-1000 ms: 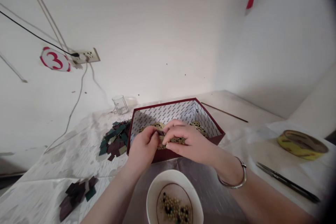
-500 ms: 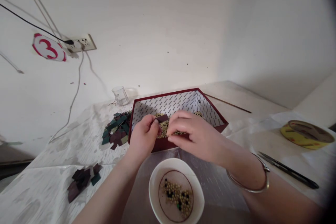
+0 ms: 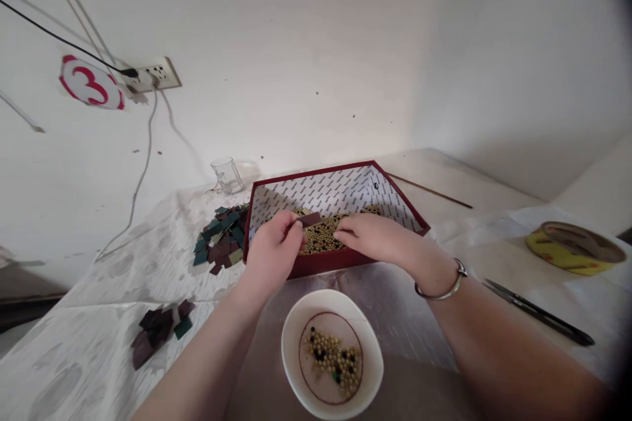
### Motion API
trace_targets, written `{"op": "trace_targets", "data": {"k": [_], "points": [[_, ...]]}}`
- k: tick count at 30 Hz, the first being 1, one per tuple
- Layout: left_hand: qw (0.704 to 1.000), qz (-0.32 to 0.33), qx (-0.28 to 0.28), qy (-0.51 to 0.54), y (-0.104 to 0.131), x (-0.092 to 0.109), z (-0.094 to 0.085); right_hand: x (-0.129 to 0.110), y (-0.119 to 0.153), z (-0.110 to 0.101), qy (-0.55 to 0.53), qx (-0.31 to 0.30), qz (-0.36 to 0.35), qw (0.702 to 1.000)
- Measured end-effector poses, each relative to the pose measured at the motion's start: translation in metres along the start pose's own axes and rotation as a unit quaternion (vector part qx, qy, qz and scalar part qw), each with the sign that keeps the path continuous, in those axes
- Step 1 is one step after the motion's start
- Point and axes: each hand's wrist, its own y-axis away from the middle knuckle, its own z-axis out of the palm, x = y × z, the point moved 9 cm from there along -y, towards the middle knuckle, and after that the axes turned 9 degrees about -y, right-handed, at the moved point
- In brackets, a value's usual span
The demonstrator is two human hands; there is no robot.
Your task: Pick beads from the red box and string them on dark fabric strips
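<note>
Between the thumb and fingers of my left hand [image 3: 274,241] is a flat dark maroon rectangular piece [image 3: 311,219], held above the near-left part of a red box [image 3: 316,267]. Small yellowish and dark beads [image 3: 322,237] cover the bottom of this box, whose inner walls are white and printed. My right hand [image 3: 371,234] reaches over the box's front edge, its fingers drawn together and the tips down at the beads. What those fingertips hold, if anything, is hidden. In front of the box stands a white bowl [image 3: 292,342] with similar beads inside.
Left of the box lies a heap of green and maroon pieces [image 3: 220,237], with a smaller pile [image 3: 156,329] nearer me. A clear glass [image 3: 228,177] stands behind. On the right are a thin stick [image 3: 429,190], a yellow tape roll [image 3: 567,257] and black tweezers [image 3: 540,313].
My right hand has moved slightly right and lowered to the beads, its fingers drawing closer together. My left hand keeps the maroon piece almost in place. The view has shifted slightly.
</note>
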Motion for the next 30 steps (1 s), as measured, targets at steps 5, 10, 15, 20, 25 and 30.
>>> {"op": "trace_targets", "data": {"k": [5,10,15,20,25,30], "points": [[0.999,0.009,-0.041,-0.005,0.003,0.006,0.004,0.001,0.005,0.008,0.032,-0.052,0.035,0.998],[0.998,0.009,-0.058,-0.03,0.005,0.011,0.004,0.0,0.009,0.012,0.055,-0.084,0.067,0.993],[0.998,0.011,-0.06,-0.034,0.005,0.012,0.004,-0.001,0.008,0.013,0.061,-0.086,0.064,0.992],[0.997,0.012,-0.055,-0.048,0.003,0.01,0.005,-0.001,0.004,0.013,0.045,-0.076,0.029,0.996],[0.997,0.02,-0.046,-0.065,0.003,0.012,0.003,-0.008,0.004,0.009,0.006,-0.064,-0.017,0.998],[0.994,0.028,-0.037,-0.096,0.003,0.015,0.001,-0.012,0.005,0.004,-0.04,-0.062,-0.045,0.996]]}}
